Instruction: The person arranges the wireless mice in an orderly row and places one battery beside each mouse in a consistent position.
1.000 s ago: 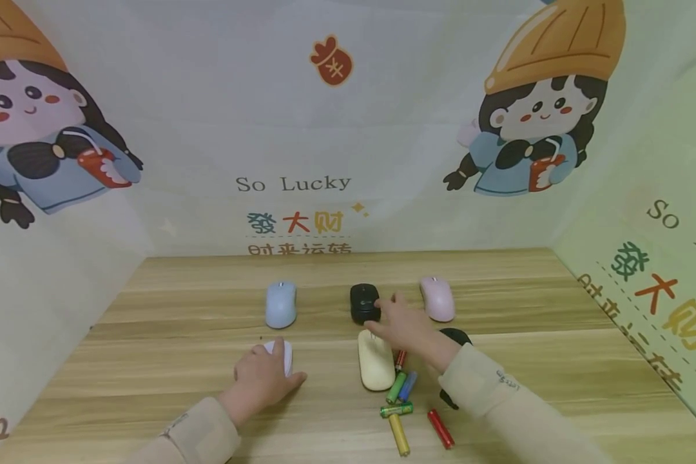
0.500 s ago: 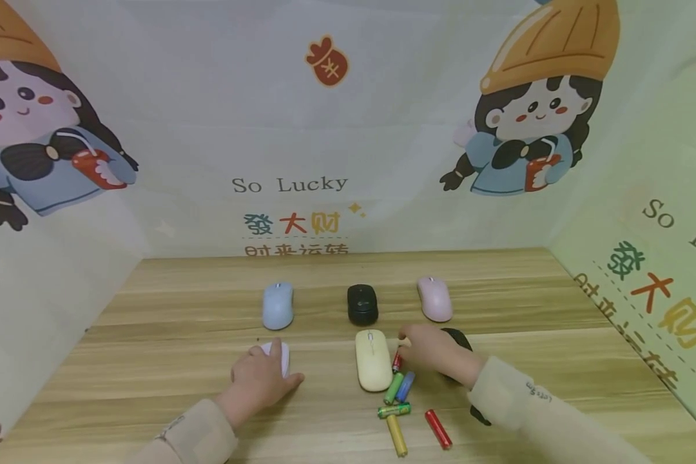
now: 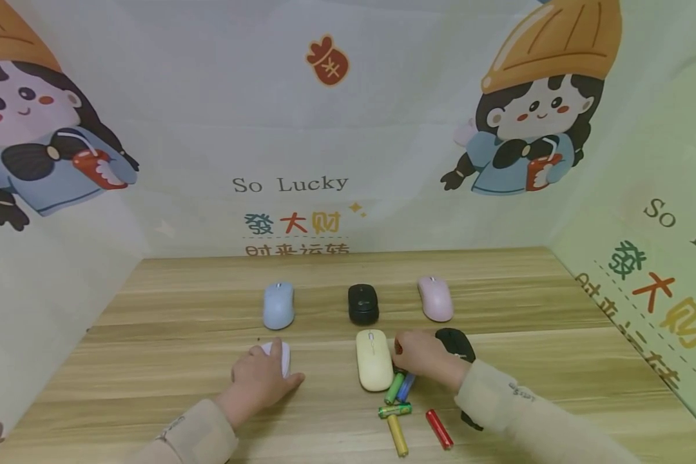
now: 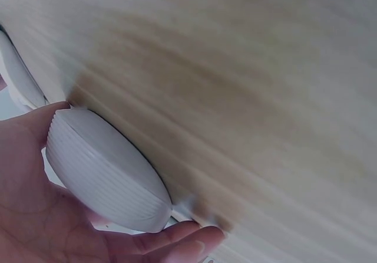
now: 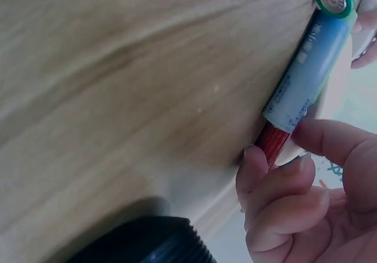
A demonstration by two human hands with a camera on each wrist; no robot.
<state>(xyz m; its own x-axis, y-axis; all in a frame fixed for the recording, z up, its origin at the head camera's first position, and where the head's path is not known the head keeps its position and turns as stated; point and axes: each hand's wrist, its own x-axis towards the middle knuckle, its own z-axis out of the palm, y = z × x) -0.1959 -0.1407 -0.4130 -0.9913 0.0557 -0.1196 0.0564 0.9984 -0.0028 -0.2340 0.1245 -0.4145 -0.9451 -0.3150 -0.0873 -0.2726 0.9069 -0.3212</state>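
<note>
My left hand [image 3: 261, 377] rests over a white mouse [image 3: 285, 361], its index finger lying along the top. The mouse's ribbed side [image 4: 106, 174] shows between thumb and fingers in the left wrist view. Just right of a pale yellow mouse [image 3: 374, 361], my right hand [image 3: 426, 354] pinches a red battery [image 5: 274, 142] between thumb and curled fingertips. That battery is low by the table and lines up with the end of a blue battery [image 5: 309, 68]. From above, the hand hides the red battery.
A green battery [image 3: 394, 388], a green-gold one [image 3: 394, 410], a yellow one [image 3: 397, 435] and another red one [image 3: 439, 429] lie nearby. Blue [image 3: 278, 305], black [image 3: 363, 304] and pink [image 3: 435, 299] mice stand behind. Another black mouse [image 3: 455, 341] is partly under the right forearm.
My right hand has come back from the black mouse to the red battery beside the yellow mouse and now pinches it. My left hand has stayed on the white mouse.
</note>
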